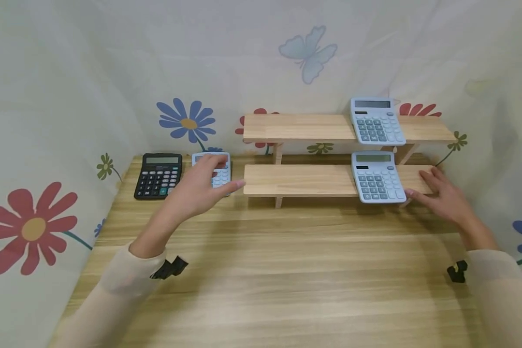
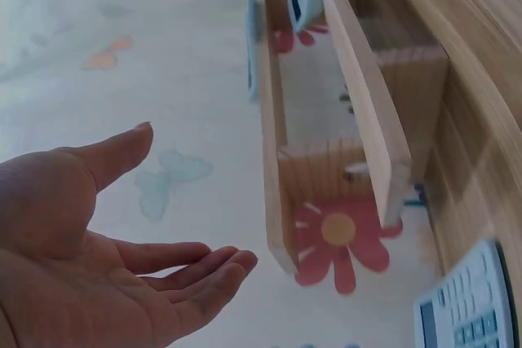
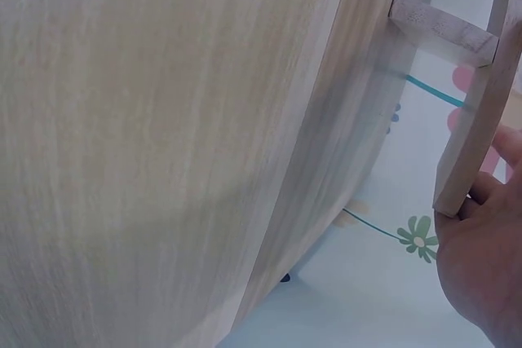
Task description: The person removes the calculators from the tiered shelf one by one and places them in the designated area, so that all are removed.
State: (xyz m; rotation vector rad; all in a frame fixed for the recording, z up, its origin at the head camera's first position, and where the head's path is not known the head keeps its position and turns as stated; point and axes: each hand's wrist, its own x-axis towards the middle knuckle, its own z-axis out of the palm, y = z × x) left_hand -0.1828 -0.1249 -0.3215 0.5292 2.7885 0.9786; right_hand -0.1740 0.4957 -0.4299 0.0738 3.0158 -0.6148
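- Your right hand (image 1: pixel 449 200) touches the right end of the lower shelf (image 1: pixel 296 180). Fingers lie over the board; can't tell if they grip or just rest.
- Lower calculator (image 1: pixel 378 176) is right of that shelf's middle, bottom edge seemingly past the front edge. Your thumb is at its bottom right corner; contact unclear.
- Upper calculator (image 1: pixel 377 121) sits directly above, on the upper shelf (image 1: pixel 296 127), also seemingly over the front edge.
- Your left hand (image 1: pixel 197 186) is spread, thumb out, nothing in it. It partly hides the light blue bench calculator (image 1: pixel 222 178), near the back edge of the bench (image 1: pixel 296 280).
- Black calculator (image 1: pixel 157 176) is just beside that one, near the bench's back left corner.
- Risks, my read: a thumb nudge could twist the lower calculator or tip it off the front edge. Tugging the shelf end could shake both calculators loose. A low left sweep could knock the bench calculator.
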